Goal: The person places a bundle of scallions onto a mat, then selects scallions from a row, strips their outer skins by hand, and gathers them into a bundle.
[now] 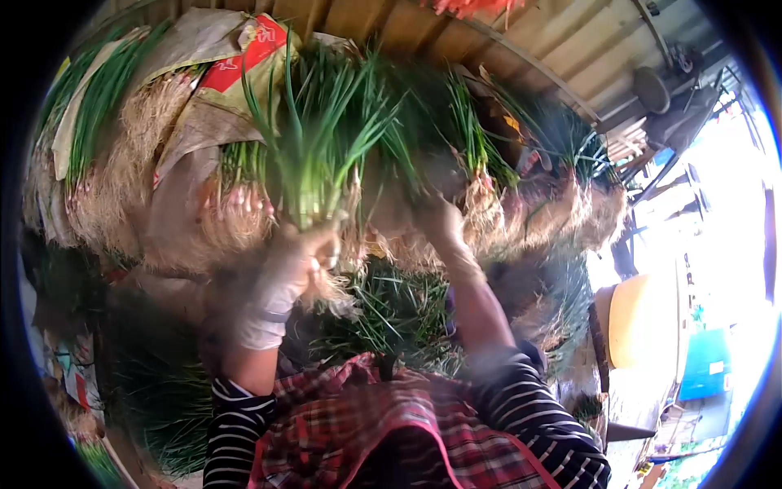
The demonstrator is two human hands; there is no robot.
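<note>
My left hand [305, 257], in a pale glove, is closed around a bunch of green onions [314, 175] just above the roots. The green tops point away from me and the stringy roots hang below my fist. To the right, my right hand [440, 222], also in a pale glove, reaches to the heaped green onions [481, 204] beside the bunch. Its fingers are blurred and partly lost among the stalks, so I cannot make out whether they grip any.
A woven sack [199, 37] with a red patch lies over bundles at the left. Loose green leaves [399, 310] lie below my hands. More green onions [163, 399] lie at lower left. A yellow container [639, 322] and a blue box [706, 363] stand at right.
</note>
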